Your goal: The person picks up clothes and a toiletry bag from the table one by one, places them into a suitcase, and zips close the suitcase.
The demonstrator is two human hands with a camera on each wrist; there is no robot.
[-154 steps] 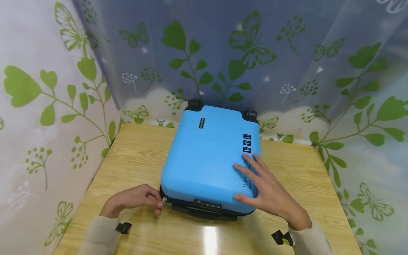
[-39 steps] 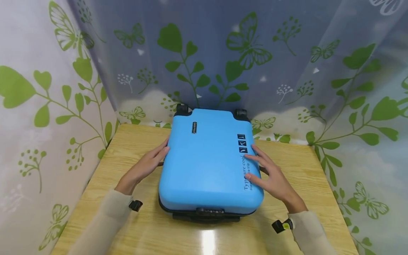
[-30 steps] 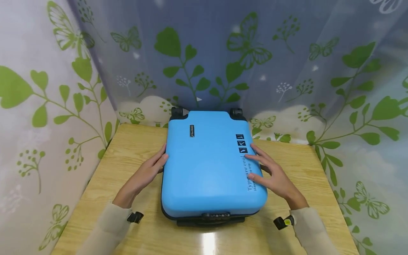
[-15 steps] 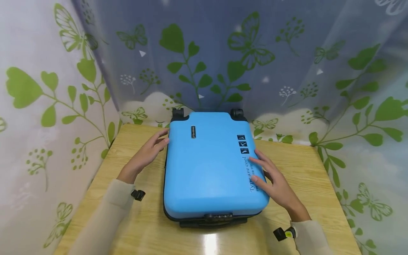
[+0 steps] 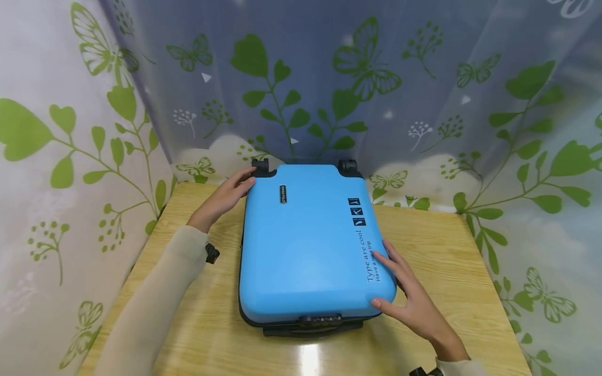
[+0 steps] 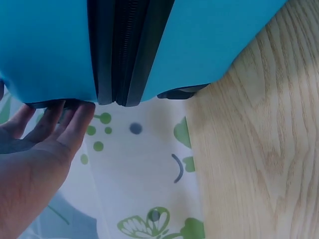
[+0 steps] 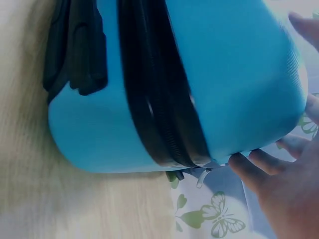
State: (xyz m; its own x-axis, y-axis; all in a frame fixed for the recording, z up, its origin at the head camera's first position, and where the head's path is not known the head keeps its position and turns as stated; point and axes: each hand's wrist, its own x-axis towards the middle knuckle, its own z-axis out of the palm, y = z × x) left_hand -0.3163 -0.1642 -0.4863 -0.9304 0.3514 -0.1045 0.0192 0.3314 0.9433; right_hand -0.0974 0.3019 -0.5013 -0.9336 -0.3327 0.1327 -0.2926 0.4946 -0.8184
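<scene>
A light-blue hard-shell suitcase (image 5: 305, 240) lies flat, its wheel end toward the curtain and its combination lock (image 5: 321, 319) toward me. At the far left corner, next to a black wheel (image 5: 260, 166), my left hand (image 5: 223, 198) touches the shell with extended fingers. In the left wrist view, those fingertips reach the dark corner piece beside the zipper (image 6: 124, 55). My right hand (image 5: 414, 297) rests on the near right corner, thumb on top and fingers spread along the side. The right wrist view has its fingertips against the shell, near the black zipper band (image 7: 159, 89).
The suitcase lies on a wood-grain table (image 5: 437, 261). A curtain (image 5: 301, 78) printed with leaves and butterflies stands behind and at both sides, close to the wheels. A black carry handle (image 5: 312, 330) runs along the near side.
The suitcase has turned straighter. My left hand has left the zipper at the near left corner and moved along the side to the far corner. My right hand has slid toward the near corner.
</scene>
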